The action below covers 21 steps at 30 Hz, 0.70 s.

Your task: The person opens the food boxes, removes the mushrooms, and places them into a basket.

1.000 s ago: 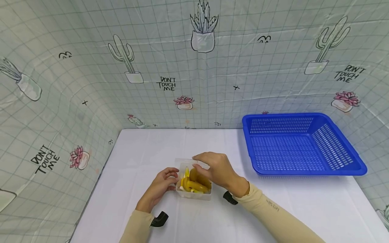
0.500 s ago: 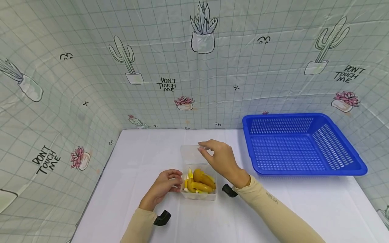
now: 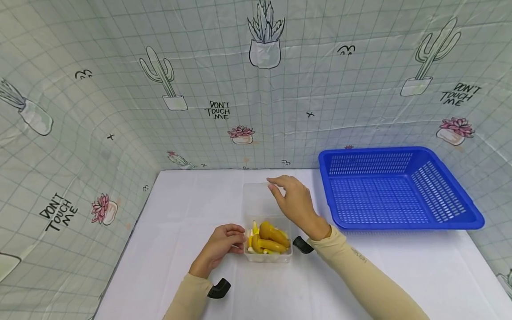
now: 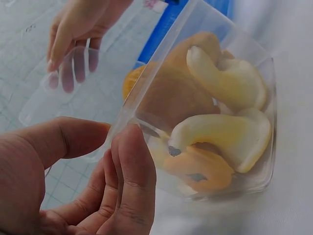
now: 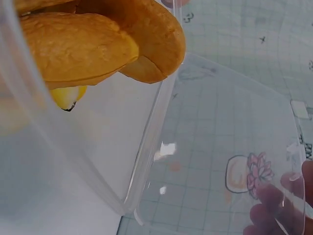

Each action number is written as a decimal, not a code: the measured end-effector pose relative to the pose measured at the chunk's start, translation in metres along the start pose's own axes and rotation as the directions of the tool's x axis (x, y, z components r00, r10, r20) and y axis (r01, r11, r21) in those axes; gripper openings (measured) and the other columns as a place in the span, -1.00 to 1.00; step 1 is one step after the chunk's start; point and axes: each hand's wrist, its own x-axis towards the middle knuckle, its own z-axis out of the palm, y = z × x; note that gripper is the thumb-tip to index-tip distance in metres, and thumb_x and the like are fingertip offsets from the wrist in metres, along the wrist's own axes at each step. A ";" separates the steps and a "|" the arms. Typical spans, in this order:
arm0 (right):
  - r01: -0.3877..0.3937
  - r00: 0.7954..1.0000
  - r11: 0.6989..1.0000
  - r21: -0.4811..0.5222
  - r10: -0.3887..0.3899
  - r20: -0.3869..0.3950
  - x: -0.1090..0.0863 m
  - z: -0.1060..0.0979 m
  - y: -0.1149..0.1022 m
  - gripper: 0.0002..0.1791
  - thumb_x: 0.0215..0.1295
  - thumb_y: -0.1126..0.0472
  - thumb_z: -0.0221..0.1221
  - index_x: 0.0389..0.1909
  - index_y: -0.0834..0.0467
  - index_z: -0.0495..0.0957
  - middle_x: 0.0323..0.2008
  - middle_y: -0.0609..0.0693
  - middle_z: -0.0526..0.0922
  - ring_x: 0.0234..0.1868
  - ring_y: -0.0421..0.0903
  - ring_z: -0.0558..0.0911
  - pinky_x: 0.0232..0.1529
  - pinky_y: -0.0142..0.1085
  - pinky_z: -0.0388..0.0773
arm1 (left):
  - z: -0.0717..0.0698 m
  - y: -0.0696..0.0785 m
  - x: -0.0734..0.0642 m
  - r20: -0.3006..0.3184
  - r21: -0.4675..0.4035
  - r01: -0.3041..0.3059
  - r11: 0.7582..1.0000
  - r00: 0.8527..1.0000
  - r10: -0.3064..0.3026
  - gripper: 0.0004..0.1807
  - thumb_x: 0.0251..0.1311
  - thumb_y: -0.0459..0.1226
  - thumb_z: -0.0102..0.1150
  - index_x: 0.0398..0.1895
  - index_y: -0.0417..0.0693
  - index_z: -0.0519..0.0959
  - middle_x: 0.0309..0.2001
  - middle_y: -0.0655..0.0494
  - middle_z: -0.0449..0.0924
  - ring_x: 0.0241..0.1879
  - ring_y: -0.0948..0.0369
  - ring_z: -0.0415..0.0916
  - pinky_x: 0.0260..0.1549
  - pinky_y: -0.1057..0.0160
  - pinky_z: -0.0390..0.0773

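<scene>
Box, clear plastic, lidded [image 3: 267, 258]: upright on the white tabletop [image 3: 196, 195], between the two hands, front wall towards the person.
Contents: curved yellow and orange-brown pieces [image 3: 271, 245], heaped; some pale, with dark tips.
Lid, translucent [image 3: 258, 199]: raised, standing up at the box's far side.
Right hand [image 3: 295, 200]: thumb and fingers pinch the lid's upper edge, fingertips showing through the plastic in both wrist views.
Left hand [image 3: 221, 243]: fingers bent, thumb and fingertips near each other at the box's left wall; cannot tell whether they pinch it.
Sleeves, beige [image 3: 372, 278]: one on each forearm.
Black fittings [image 3: 219, 288]: one at each wrist.
Basket, blue, perforated, rectangular [image 3: 370, 195]: right of the box and farther back, well apart from it.
Backdrop, grid-patterned [image 3: 280, 95]: printed with potted cacti, succulents and "DON'T TOUCH ME".
</scene>
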 end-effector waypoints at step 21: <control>0.015 0.999 1.000 0.011 -0.015 -0.037 -0.010 -0.012 -0.010 -0.63 0.44 0.20 0.35 0.20 0.21 0.71 0.14 0.13 0.72 0.16 0.14 0.65 0.19 0.08 0.66 | 0.004 0.001 0.001 0.002 -0.035 0.030 0.999 1.000 -0.030 -0.62 0.30 -0.50 0.22 0.12 -0.58 0.44 -0.34 0.07 0.61 -0.43 0.28 0.61 -0.41 0.38 0.76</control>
